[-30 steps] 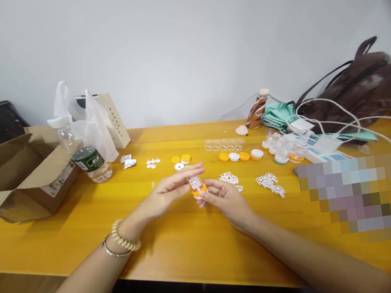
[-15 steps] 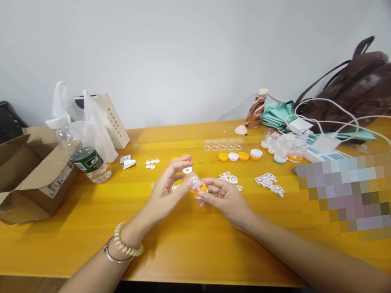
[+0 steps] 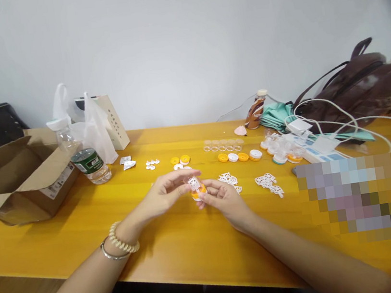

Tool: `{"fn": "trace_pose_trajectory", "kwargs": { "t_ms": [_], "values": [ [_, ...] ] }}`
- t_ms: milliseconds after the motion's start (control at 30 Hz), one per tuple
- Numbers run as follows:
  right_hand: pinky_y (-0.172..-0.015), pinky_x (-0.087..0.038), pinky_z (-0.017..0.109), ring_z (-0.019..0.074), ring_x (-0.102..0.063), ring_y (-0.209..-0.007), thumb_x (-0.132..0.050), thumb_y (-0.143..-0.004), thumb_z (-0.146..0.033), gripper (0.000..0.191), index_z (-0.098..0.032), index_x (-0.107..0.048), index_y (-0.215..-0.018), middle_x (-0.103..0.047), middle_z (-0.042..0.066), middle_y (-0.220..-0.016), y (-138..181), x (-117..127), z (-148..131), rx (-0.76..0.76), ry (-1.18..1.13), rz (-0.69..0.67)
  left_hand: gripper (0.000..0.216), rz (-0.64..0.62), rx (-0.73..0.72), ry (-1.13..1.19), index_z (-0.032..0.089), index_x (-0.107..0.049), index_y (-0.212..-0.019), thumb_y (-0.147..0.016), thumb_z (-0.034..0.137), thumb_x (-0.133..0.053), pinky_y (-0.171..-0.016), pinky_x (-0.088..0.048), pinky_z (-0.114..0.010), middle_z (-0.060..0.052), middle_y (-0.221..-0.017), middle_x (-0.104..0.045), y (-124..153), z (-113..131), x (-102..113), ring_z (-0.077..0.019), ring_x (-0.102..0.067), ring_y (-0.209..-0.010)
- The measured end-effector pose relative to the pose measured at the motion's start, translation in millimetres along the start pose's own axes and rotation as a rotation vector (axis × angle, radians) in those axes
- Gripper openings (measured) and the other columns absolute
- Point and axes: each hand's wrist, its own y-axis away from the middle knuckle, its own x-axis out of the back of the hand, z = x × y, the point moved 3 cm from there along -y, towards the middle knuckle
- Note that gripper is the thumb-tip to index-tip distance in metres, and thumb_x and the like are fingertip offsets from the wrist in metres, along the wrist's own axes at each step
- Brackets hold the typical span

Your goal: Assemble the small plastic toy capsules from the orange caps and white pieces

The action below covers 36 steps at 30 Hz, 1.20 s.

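Both my hands meet over the middle of the yellow table. My right hand is closed round a small orange-based clear capsule with a white cut-out piece in it. My left hand pinches the top of the same capsule with thumb and fingers. Two heaps of white cut-out pieces lie just right of my hands. Behind them sit orange and white lids and a row of clear cups.
An open cardboard box and a water bottle stand at the left, with white plastic bags behind. At the right lie a brown bag, white cables and a power strip, and a brown drink bottle.
My left hand's fingers lifted and curled half a second ago, then came back down onto the capsule's top. My right hand has kept its hold in the same place.
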Motion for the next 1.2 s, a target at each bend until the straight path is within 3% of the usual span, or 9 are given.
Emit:
{"fn": "trace_pose_trajectory", "kwargs": {
  "t_ms": [133,367,467,633,733,833,967,1200],
  "values": [
    [-0.06,-0.047,0.026,0.0105,-0.058,-0.055,-0.073,-0.065,-0.03,0.031,-0.018,-0.06,-0.09,-0.062,-0.004,-0.062,1.2,1.2,1.7,0.038,0.08,0.059,0.025,0.097,-0.009,-0.121,0.015,-0.06,-0.105,-0.082,0.024,-0.06,-0.085,-0.047,-0.032,-0.009,-0.104,-0.064,0.0,-3.7,0.0,-0.0164,-0.061,-0.093],
    [-0.063,-0.048,0.026,0.0102,-0.055,-0.059,-0.069,-0.068,-0.028,0.026,-0.02,-0.061,-0.092,-0.062,-0.003,-0.066,3.4,2.5,-1.1,0.163,0.229,0.128,0.026,0.192,-0.099,-0.353,0.015,-0.058,-0.1,-0.078,0.027,-0.065,-0.082,-0.046,-0.031,-0.007,-0.094,-0.062,3.8,-1.3,-5.5,-0.0169,-0.058,-0.089],
    [-0.06,-0.049,0.026,0.0102,-0.056,-0.056,-0.071,-0.067,-0.031,0.028,-0.019,-0.063,-0.092,-0.061,-0.004,-0.061,2.1,1.7,1.7,0.078,0.165,0.078,0.024,0.157,-0.074,-0.297,0.016,-0.059,-0.102,-0.08,0.026,-0.061,-0.084,-0.045,-0.033,-0.008,-0.098,-0.062,2.5,-0.8,-3.9,-0.0176,-0.057,-0.091],
    [-0.061,-0.051,0.026,0.0102,-0.06,-0.056,-0.074,-0.065,-0.034,0.032,-0.018,-0.065,-0.091,-0.067,0.0,-0.07,0.9,-1.9,3.2,-0.024,-0.022,0.009,0.03,-0.076,0.002,-0.081,0.02,-0.056,-0.116,-0.088,0.026,-0.051,-0.087,-0.045,-0.034,-0.01,-0.111,-0.059,2.0,4.1,-3.4,-0.0184,-0.056,-0.098],
    [-0.061,-0.051,0.026,0.0101,-0.059,-0.056,-0.075,-0.063,-0.034,0.032,-0.018,-0.065,-0.089,-0.066,-0.001,-0.065,0.4,-1.6,-0.7,0.001,-0.043,0.022,0.037,-0.01,-0.043,-0.105,0.024,-0.055,-0.119,-0.083,0.028,-0.059,-0.094,-0.041,-0.035,-0.01,-0.124,-0.048,1.9,6.0,-4.0,-0.021,-0.046,-0.113],
    [-0.061,-0.051,0.026,0.0101,-0.059,-0.055,-0.075,-0.064,-0.035,0.031,-0.018,-0.066,-0.088,-0.065,-0.002,-0.063,0.5,-1.5,-2.2,0.001,-0.034,0.014,0.035,0.117,-0.038,-0.083,0.022,-0.058,-0.111,-0.077,0.028,-0.066,-0.085,-0.045,-0.032,-0.008,-0.106,-0.055,0.9,1.8,-4.9,-0.0174,-0.054,-0.096],
    [-0.057,-0.05,0.025,0.0093,-0.058,-0.052,-0.076,-0.063,-0.033,0.03,-0.017,-0.065,-0.086,-0.066,-0.002,-0.063,1.5,-2.2,2.2,-0.056,-0.033,-0.017,0.038,0.036,0.007,0.078,0.019,-0.053,-0.117,-0.08,0.027,-0.062,-0.071,-0.048,-0.028,-0.005,-0.089,-0.062,-0.2,-3.7,-8.7,-0.0116,-0.057,-0.072],
    [-0.052,-0.046,0.023,0.0084,-0.055,-0.049,-0.075,-0.064,-0.033,0.025,-0.017,-0.065,-0.08,-0.064,-0.002,-0.061,2.6,-3.7,4.4,-0.061,-0.114,-0.038,0.035,0.042,-0.003,0.204,0.018,-0.056,-0.114,-0.08,0.024,-0.063,-0.07,-0.05,-0.026,-0.008,-0.096,-0.065,0.7,-3.7,-8.2,-0.0126,-0.062,-0.075]
  ]
}}
